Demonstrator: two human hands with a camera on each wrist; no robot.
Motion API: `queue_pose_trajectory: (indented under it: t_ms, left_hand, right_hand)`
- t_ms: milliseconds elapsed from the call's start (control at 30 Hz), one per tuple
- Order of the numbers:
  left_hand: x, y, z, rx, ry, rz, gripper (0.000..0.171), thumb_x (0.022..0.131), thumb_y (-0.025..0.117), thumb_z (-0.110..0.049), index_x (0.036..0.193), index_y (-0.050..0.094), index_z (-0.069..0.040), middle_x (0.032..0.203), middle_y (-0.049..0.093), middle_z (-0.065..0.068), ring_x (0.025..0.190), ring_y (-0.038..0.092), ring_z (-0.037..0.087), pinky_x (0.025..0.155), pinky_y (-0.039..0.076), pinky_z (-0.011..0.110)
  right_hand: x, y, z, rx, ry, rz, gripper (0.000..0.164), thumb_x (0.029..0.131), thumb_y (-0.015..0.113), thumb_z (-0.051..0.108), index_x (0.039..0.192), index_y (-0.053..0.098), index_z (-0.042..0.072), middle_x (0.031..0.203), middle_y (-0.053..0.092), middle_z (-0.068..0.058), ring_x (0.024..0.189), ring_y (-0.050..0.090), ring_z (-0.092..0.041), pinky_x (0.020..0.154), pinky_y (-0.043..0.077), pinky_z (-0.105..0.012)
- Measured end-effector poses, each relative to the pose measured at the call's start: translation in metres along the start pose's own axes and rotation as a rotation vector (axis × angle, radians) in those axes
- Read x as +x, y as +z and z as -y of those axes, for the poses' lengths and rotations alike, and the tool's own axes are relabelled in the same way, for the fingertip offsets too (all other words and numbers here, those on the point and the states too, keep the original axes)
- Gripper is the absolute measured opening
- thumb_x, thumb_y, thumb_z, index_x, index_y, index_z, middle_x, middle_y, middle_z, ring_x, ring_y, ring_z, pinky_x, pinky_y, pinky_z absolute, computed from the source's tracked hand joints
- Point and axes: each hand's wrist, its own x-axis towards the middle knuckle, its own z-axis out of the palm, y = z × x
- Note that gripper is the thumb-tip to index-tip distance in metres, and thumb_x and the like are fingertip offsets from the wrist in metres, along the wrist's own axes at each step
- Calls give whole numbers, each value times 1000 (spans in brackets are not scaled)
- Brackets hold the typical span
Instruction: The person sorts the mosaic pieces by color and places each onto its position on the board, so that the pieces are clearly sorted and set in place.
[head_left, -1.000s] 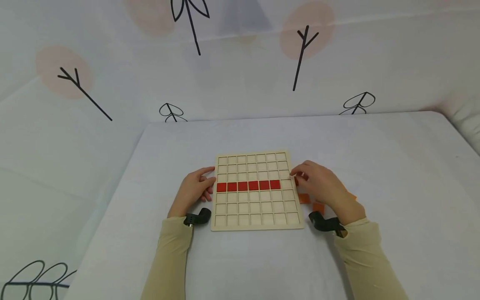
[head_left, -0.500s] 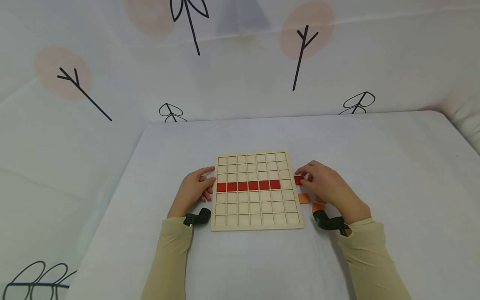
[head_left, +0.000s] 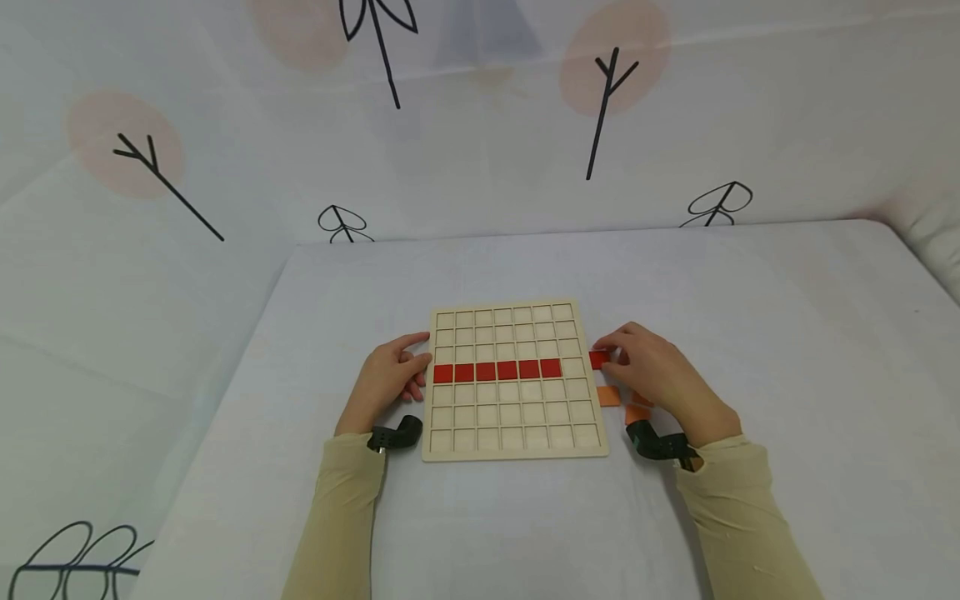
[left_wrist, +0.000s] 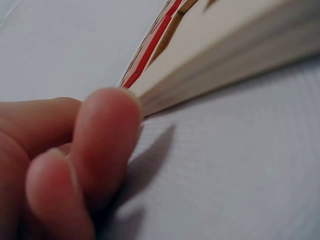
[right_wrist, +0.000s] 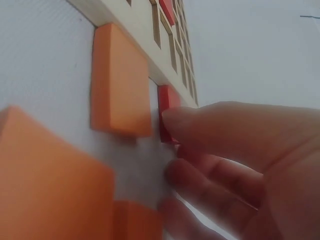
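Observation:
A pale wooden grid board [head_left: 517, 417] lies flat on the table, with a row of several red square tiles [head_left: 486, 372] set in its fourth row. My left hand [head_left: 384, 379] rests at the board's left side, index finger and thumb touching its edge; in the left wrist view a fingertip [left_wrist: 107, 135] meets the board's corner. Just off the board's right edge, my right hand [head_left: 648, 367] pinches a loose red tile [head_left: 597, 360] between thumb and index finger. The right wrist view shows the thumb [right_wrist: 200, 122] against this red tile [right_wrist: 167, 102], which stays close to the board's side.
Several orange tiles [head_left: 609, 397] lie right of the board, partly under the right wrist. One orange tile [right_wrist: 120, 82] sits right beside the board's edge. A white cloth [head_left: 517, 533] covers the table, and a patterned cloth [head_left: 480, 167] hangs behind it.
My right hand has drawn back a little to the right from the board's edge, and more of the red tile shows at its fingertips. The left hand keeps its place.

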Motion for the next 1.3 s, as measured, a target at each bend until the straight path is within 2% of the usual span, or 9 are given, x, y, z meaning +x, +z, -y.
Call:
queue_pose_trajectory:
  t_ms: [533,1000,1300]
  left_hand:
    - [-1,-1,0,7,10,1,44,86,59,-31,128,47,-29,68,59,11,50,59,25,47,49,33]
    - [-1,-1,0,-4,20,-6,44,86,60,-30,128,47,-29,67,59,11,50,59,24,46,48,32]
    - [0,0,1,-1,5,-3,44,85,60,-32,128,47,-29,67,59,11,50,59,24,46,48,32]
  right_hand:
    - [1,4,0,32,15,-2,23,81,65,19,102,61,10,95,49,-5,77,48,-18,60,41,-30]
    - [1,1,0,-23,14,-9,28,82,64,24,105,64,8,100,52,-6,78,50,-19,65,43,-34]
    - [0,0,-5,6,44,-11,31,83,64,27,107,63,8,102,53,-8,82,50,-22,69,43,-37]
